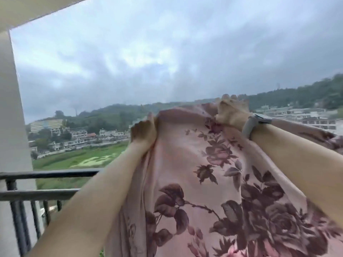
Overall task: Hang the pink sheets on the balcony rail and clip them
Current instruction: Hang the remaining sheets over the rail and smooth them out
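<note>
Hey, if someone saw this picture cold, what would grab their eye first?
A pink sheet with dark rose prints fills the lower right, held up high by its top edge. The left hand and right hand grip that edge against a grey cloudy sky. The dark balcony rail runs across the lower left.

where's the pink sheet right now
In the head view the pink sheet is held up at centre-right, its top edge gripped by the left hand and right hand, above the balcony rail.
</note>
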A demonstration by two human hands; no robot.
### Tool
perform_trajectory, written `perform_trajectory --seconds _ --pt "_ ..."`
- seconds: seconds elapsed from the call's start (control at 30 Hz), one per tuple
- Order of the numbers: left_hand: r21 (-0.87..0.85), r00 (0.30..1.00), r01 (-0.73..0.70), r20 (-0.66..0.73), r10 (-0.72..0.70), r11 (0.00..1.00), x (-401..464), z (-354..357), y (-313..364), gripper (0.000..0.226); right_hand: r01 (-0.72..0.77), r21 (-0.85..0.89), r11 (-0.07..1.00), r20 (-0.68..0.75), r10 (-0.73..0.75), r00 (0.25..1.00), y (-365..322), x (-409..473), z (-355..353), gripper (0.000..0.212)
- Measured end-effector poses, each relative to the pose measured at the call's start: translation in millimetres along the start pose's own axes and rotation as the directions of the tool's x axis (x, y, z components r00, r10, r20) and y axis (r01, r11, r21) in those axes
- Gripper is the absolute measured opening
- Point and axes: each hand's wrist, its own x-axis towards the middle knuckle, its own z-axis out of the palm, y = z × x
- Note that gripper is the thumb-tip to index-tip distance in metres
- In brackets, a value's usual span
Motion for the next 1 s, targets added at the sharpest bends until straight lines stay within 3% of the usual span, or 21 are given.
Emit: perform_trajectory --seconds 0.03,0.07,0.1,0.13,0.2,0.27,0.33,0.37,0.43,0.47,0.53,0.57,0.6,0.67,0.73,0.77,0.83,0.9,0.97,1.0 --pt "0.012 0.968 -0.031 0.249 0.027 0.999 -10 24 -11 0.027 0.089 0.084 0.993 0.103 -0.097 0.99 -10 -7 4 0.025" --pt "-0.008 0.875 -0.066 0.479 0.062 0.998 -20 45 -23 0.025 0.168 0.211 0.963 0.215 -0.213 0.953 -24 -16 9 0.028" --pt "-0.048 0.786 -0.078 0.611 0.091 0.996 -26 54 -30 0.024 0.224 0.356 0.907 0.316 -0.342 0.885 -38 -30 10 0.033" --pt "-0.09 0.745 -0.085 0.655 0.124 0.992 -27 55 -32 0.025 0.256 0.479 0.84 0.385 -0.463 0.799 -52 -47 7 0.038" --pt "-0.183 0.756 -0.071 0.631 0.173 0.981 -24 44 -31 0.019 0.257 0.589 0.766 0.475 -0.586 0.656 -82 -77 5 0.052" --pt "-0.246 0.704 -0.056 0.677 0.212 0.968 -22 36 -31 0.019 0.332 0.579 0.744 0.464 -0.636 0.616 -109 -103 10 0.06" --pt "-0.278 0.593 -0.041 0.767 0.247 0.96 -28 33 -40 0.033 0.478 0.427 0.768 0.389 -0.633 0.669 -135 -122 18 0.064" --pt "-0.311 0.589 -0.018 0.765 0.261 0.95 -31 32 -48 0.03 0.545 0.318 0.776 0.336 -0.63 0.7 -146 -129 22 0.063" --pt "-0.428 0.678 0.08 0.685 0.266 0.9 -38 23 -69 0.019 0.557 0.228 0.799 0.231 -0.6 0.766 -161 -140 26 0.054" --pt "-0.496 0.767 0.1 0.591 0.251 0.862 -41 16 -80 0.02 0.519 0.246 0.819 0.19 -0.566 0.802 -166 -145 28 0.049" --pt "-0.604 0.942 0.059 0.298 0.156 0.795 -61 -3 -100 0.022 0.431 0.283 0.857 0.116 -0.477 0.871 -170 -156 29 0.041" --pt "-0.667 0.987 0.008 0.125 0.101 0.745 -79 -14 -109 0.018 0.389 0.288 0.875 0.078 -0.427 0.901 -173 -162 30 0.037" --pt "-0.717 0.997 -0.061 -0.019 0.068 0.694 -103 -28 -118 0.012 0.356 0.289 0.889 0.047 -0.385 0.922 -177 -167 31 0.033" --pt "-0.748 0.984 -0.179 -0.145 0.106 0.639 -153 -45 -136 0.007 0.322 0.261 0.91 0.018 -0.338 0.941 -186 -174 31 0.026" --pt "-0.735 0.974 -0.214 -0.109 0.2 0.643 -191 -44 -150 0.009 0.299 0.193 0.934 0.016 -0.308 0.951 -196 -176 27 0.019" --pt "-0.721 0.972 -0.189 -0.043 0.229 0.667 -204 -37 -155 0.01 0.299 0.158 0.941 0.002 -0.303 0.953 -200 -176 24 0.015" --pt "-0.659 0.956 -0.067 0.174 0.238 0.749 -219 -16 -159 0.034 0.289 0.095 0.953 -0.028 -0.287 0.957 -204 -177 20 0.007" --pt "-0.684 0.843 0.112 0.45 0.296 0.721 -230 1 -157 0.054 0.249 0.065 0.966 -0.044 -0.247 0.968 -208 -179 18 0.007" --pt "-0.747 0.667 0.325 0.616 0.419 0.58 -239 3 -154 0.035 0.204 0.063 0.977 -0.057 -0.201 0.978 -213 -181 16 0.012" --pt "-0.745 0.617 0.39 0.648 0.447 0.541 -240 3 -156 0.026 0.188 0.065 0.98 -0.069 -0.183 0.981 -216 -182 14 0.017"
